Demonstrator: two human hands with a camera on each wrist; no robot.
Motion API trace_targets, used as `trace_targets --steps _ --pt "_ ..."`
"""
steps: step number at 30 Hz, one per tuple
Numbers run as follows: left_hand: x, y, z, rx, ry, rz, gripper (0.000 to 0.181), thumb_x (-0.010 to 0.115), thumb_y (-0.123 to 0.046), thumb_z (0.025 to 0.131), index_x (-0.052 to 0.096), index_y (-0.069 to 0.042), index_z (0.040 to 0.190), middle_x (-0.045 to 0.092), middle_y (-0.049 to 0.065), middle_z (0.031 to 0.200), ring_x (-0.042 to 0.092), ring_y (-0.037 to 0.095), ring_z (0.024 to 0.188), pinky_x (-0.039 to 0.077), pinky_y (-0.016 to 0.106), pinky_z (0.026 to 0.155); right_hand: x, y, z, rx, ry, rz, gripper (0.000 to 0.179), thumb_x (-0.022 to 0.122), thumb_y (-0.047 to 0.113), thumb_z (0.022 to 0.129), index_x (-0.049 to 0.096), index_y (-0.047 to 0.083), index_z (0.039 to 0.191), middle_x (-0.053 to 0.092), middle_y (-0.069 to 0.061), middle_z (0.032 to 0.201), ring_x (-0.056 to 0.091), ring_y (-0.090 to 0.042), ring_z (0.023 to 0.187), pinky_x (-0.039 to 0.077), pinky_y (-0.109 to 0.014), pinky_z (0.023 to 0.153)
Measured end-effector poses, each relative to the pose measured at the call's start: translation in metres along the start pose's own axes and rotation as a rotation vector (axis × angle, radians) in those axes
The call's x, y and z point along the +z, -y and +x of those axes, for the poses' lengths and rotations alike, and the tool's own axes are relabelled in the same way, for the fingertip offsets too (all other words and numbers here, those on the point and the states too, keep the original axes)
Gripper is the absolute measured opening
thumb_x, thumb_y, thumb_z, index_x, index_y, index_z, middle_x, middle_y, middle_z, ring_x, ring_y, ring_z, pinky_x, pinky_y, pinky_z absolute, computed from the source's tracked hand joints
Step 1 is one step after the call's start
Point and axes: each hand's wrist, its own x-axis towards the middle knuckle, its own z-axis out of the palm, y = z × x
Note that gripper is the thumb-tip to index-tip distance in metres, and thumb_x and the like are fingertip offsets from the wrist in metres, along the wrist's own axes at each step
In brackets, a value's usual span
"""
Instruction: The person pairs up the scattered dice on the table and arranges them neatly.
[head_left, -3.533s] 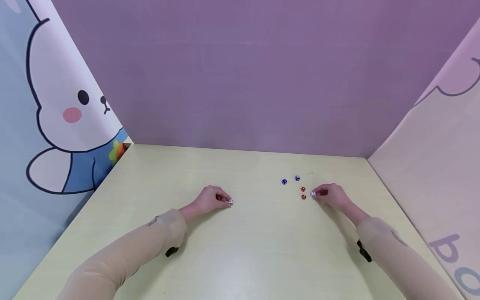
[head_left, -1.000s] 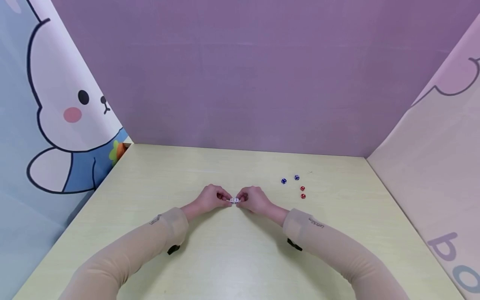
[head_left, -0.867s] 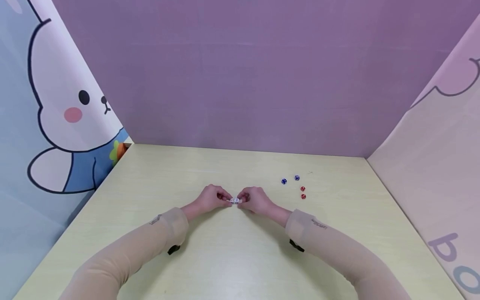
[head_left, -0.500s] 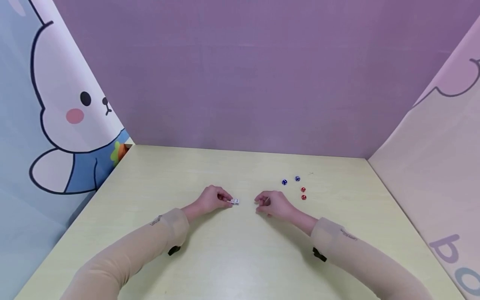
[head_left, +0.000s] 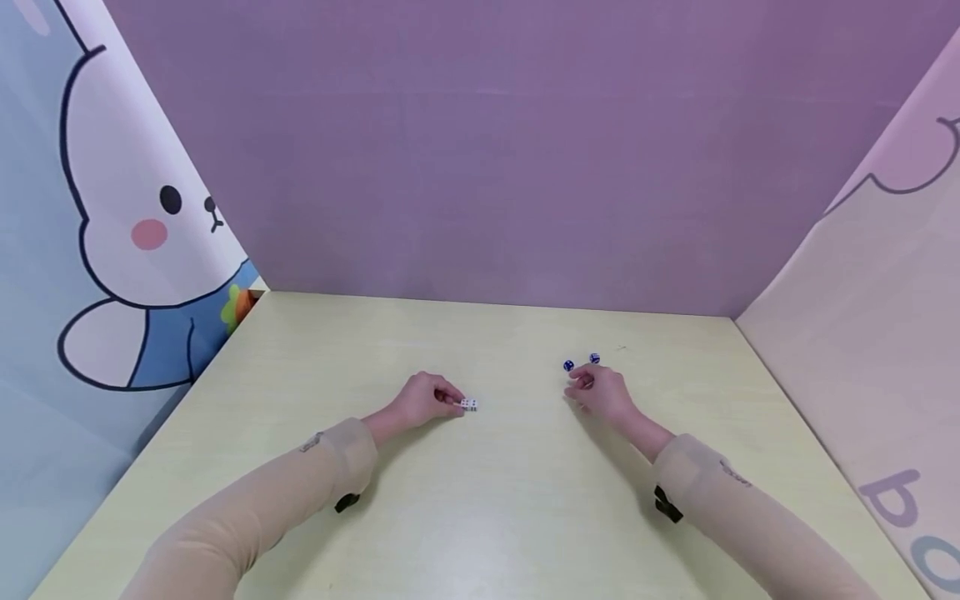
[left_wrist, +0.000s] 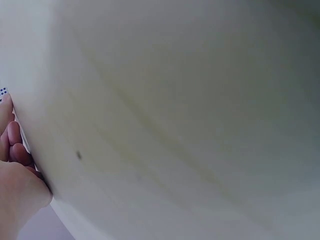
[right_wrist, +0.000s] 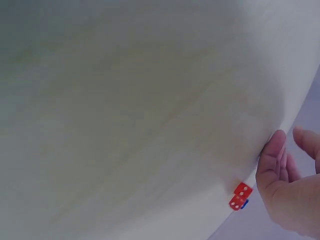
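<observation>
My left hand (head_left: 426,400) pinches the left one of two small white dice (head_left: 473,405), which sit side by side on the table. In the left wrist view only a dotted corner of a die (left_wrist: 3,91) shows past the fingertips. Thumb and fingers apart, my right hand (head_left: 603,393) hovers just in front of two blue dice (head_left: 568,365) and holds nothing. It hides the two red dice in the head view. In the right wrist view those red dice (right_wrist: 243,190) appear beside the hand, with a bit of blue behind them.
The pale wooden table (head_left: 480,500) ends at a purple backdrop (head_left: 487,167). A printed cartoon panel (head_left: 150,192) borders the left side and a pale panel (head_left: 885,333) the right. A small mark lies on the table behind the blue dice.
My right hand brought a white die against the left hand's die, let it go, then moved back right to the coloured dice. My left hand has stayed in place.
</observation>
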Motion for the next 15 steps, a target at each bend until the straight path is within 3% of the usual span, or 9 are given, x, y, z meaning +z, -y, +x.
trace_targets --steps 8,15 --pt "0.0 0.003 0.001 0.006 0.004 -0.011 0.018 0.081 -0.014 0.073 0.075 -0.01 0.089 0.064 -0.003 0.076 0.052 0.01 0.068 0.042 0.02 0.061 -0.001 -0.001 0.014 0.059 -0.081 -0.009 0.03 0.069 0.003 0.084 0.059 -0.008 0.109 0.063 -0.016 0.089 0.057 -0.011 0.06 0.051 -0.023 0.054" --pt "0.0 0.001 0.0 0.016 0.009 -0.005 0.018 0.081 -0.014 0.073 0.075 -0.009 0.09 0.064 -0.002 0.075 0.052 0.009 0.067 0.042 0.019 0.06 0.002 -0.002 0.029 0.102 -0.101 -0.041 0.028 0.068 0.005 0.084 0.06 -0.008 0.108 0.066 -0.017 0.087 0.057 -0.008 0.054 0.049 -0.022 0.049"
